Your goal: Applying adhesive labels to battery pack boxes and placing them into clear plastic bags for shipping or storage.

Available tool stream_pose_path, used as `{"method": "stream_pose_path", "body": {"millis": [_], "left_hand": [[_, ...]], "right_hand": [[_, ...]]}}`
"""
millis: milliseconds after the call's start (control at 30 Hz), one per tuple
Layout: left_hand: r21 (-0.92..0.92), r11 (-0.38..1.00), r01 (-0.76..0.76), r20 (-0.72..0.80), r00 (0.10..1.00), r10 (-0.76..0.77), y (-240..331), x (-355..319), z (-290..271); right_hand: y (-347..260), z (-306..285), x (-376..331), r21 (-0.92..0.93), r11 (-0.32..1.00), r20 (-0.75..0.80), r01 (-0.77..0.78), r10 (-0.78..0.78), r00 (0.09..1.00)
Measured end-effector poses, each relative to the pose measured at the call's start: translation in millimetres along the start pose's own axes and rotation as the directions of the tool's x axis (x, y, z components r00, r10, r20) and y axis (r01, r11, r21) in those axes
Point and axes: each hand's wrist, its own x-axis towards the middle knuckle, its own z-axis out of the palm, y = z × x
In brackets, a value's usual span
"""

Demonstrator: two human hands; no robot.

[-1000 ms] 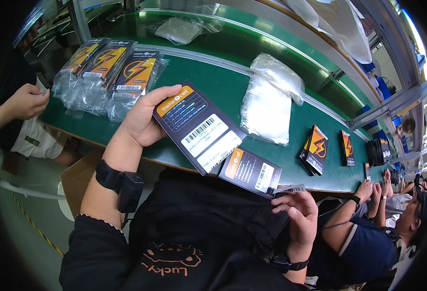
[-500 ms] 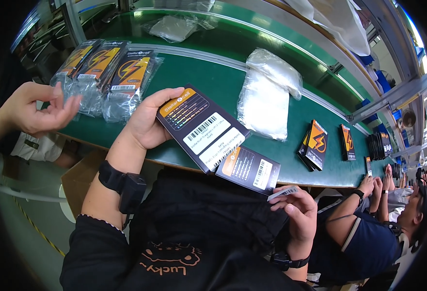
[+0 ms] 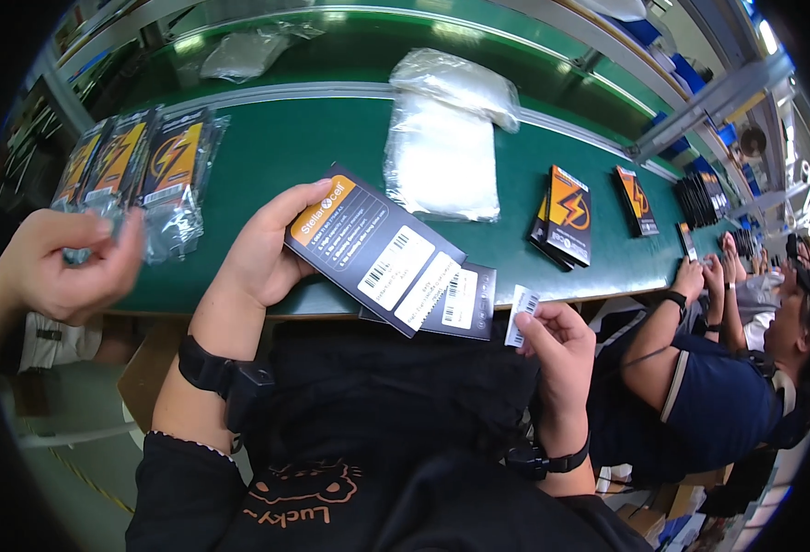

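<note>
Labelling step: left hand (image 3: pixel 262 262) grips a dark flat pack (image 3: pixel 373 248), back up, over the near edge of the green surface (image 3: pixel 313 147). Right hand (image 3: pixel 557 345) pinches a small white label (image 3: pixel 521 313), apparently peeled. Next: square it on a bare patch, press flat.

factory packing line | green conveyor belt (image 3: pixel 331 147); stacked packaged goods (image 3: pixel 566 216); seated co-workers (image 3: pixel 727 386)

Dark grey card (image 3: pixel 374 250) with orange corner and white barcode stickers; green table (image 3: pixel 313 147); white label (image 3: pixel 521 316).
</note>
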Motion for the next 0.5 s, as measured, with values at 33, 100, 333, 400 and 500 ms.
{"method": "stream_pose_path", "body": {"millis": [33,100,333,400,500], "left_hand": [[0.004,1.0,0.013,0.012,1.0,-0.013,-3,2,3],[0.044,0.999,0.021,0.04,0.999,-0.023,-8,6,7],[0.021,0.998,0.054,0.019,0.998,-0.055,-18,15,8],[-0.028,0.999,0.025,-0.001,1.0,-0.025,-19,15,8],[0.002,1.0,0.029,-0.001,1.0,-0.029,-21,15,8]], "right_hand": [[1,1,1,-0.001,1.0,-0.01,0.007,-0.007,1.0],[1,3,3,-0.019,1.0,-0.047,0.018,-0.019,0.999],[2,9,12,-0.078,0.997,-0.101,-0.01,0.003,0.995],[3,10,13,-0.081,0.997,-0.077,-0.01,0.004,0.997],[6,13,15,-0.088,0.996,-0.041,-0.013,0.01,0.999]]}}
